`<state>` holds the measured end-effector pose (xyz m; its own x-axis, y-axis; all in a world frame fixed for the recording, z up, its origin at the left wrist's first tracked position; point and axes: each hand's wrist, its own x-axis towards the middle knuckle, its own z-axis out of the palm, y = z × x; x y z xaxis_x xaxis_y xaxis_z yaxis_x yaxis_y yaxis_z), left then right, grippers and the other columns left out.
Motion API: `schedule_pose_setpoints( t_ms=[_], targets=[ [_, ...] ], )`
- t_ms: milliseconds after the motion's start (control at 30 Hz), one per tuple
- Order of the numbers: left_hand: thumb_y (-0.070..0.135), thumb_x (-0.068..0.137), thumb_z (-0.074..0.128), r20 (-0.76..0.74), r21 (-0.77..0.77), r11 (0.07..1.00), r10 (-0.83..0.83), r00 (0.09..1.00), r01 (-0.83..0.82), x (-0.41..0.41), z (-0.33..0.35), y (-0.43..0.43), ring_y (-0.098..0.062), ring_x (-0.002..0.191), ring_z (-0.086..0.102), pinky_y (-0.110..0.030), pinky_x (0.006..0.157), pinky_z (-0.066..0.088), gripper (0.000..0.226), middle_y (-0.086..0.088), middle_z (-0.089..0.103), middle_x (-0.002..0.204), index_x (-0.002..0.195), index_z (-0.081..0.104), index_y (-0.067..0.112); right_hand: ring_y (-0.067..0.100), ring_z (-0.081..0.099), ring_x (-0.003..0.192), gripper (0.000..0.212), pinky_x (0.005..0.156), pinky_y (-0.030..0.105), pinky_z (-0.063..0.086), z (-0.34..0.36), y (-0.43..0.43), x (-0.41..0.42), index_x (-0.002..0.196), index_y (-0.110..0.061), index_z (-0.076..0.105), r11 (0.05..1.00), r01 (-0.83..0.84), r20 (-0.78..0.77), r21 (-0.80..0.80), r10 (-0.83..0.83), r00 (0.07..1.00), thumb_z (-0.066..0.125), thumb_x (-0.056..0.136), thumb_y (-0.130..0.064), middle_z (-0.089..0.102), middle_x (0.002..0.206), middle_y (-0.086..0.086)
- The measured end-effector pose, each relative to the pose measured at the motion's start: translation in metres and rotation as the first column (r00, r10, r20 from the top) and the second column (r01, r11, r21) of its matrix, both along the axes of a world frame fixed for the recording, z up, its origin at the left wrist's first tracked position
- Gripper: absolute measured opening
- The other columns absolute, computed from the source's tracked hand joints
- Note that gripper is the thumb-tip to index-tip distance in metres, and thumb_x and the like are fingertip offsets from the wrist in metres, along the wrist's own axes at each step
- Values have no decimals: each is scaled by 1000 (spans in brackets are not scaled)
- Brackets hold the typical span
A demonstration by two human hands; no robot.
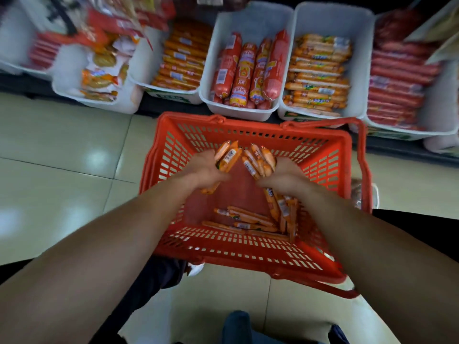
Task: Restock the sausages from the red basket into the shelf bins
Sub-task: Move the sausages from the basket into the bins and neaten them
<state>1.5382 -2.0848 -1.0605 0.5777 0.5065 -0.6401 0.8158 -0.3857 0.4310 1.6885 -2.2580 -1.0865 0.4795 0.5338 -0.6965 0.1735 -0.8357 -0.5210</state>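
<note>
The left hand [206,167] was curled tight round a bundle of slim orange plastic-wrapped sausages [227,156]. The right hand [285,175] gripped a second bundle [259,161] of the same kind, fingers wrapped about the sticks. Both bundles were held above the middle of the red slatted plastic basket [323,157], their upper ends fanned toward each other, near but apart. More loose sausages [248,220] lay on the basket floor, heaped toward the near right corner, some leaning against the wall there.

The basket stood on pale glossy floor tiles [62,145], its far rim just before a row of white plastic bins. That rim stood between the hands and the bins, and a red carry handle [362,150] looped past the basket's right side in front of the bins there.

Straight ahead, the middle bin [255,18] held thick red sausages [244,70] lying lengthwise. Touching it on the right, the orange-stocked bin [335,21] was stacked with thin orange sticks [320,70] laid crosswise. Further right, a bin was filled with dark red sticks [397,83]. To the left, another bin held orange sausages [182,55], and beyond it lay orange-and-white packets [101,70], too blurred to make out.
</note>
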Motion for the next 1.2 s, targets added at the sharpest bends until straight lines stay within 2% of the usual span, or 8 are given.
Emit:
schedule_pose_setpoints(
  t_ms=[200,367,467,600,733,900,1033,1200],
  targets=[
    [34,75,83,109,193,977,-112,988,90,1,118,8,-19,87,56,-27,68,34,36,3,59,93,92,54,22,15,65,69,33,54,26,42,126,2,24,84,-19,60,979,-160,223,124,130,966,84,65,-31,66,77,-1],
    [38,74,84,129,260,950,-209,969,171,11,183,9,-8,72,52,-28,59,36,40,11,53,81,90,50,24,11,62,69,35,62,30,51,219,-13,70,92,-17,62,947,-318,405,47,273,873,84,67,-28,68,82,0],
    [39,76,83,166,264,947,-233,958,185,21,197,5,-14,73,54,-29,56,35,39,2,55,82,83,48,22,11,60,65,41,60,30,48,239,-18,103,97,-14,61,931,-364,468,-16,328,820,84,67,-28,68,81,2],
    [37,80,80,230,181,972,-188,955,148,39,178,-1,-14,82,58,-28,62,42,35,1,60,91,94,52,20,14,64,75,50,68,33,53,221,-17,140,101,-22,59,923,-378,495,-76,364,789,87,61,-34,69,86,-2],
    [40,81,78,205,174,974,-182,962,148,60,154,5,-8,83,57,-21,59,37,41,9,55,90,103,48,22,14,64,77,48,72,36,55,187,3,177,104,-22,60,923,-379,467,-72,366,805,87,67,-33,69,89,-1],
    [43,79,78,178,123,987,-122,976,101,72,125,22,-5,84,61,-23,64,48,50,9,62,100,118,50,28,14,62,79,44,63,28,44,136,42,218,104,-20,60,943,-333,452,-28,309,837,86,69,-30,66,88,-3],
    [36,81,78,222,152,988,-58,973,24,86,118,30,-2,73,57,-17,55,37,33,12,59,85,100,52,28,18,60,86,52,76,31,49,95,68,239,105,-23,55,947,-322,482,-12,288,828,86,65,-36,64,95,-5],
    [33,82,78,244,145,989,5,970,-41,95,109,32,2,72,55,-14,54,33,30,13,59,82,85,49,29,23,62,93,53,73,30,45,44,62,239,106,-23,52,944,-327,383,-33,314,868,88,66,-25,61,96,-3]
  ],
)
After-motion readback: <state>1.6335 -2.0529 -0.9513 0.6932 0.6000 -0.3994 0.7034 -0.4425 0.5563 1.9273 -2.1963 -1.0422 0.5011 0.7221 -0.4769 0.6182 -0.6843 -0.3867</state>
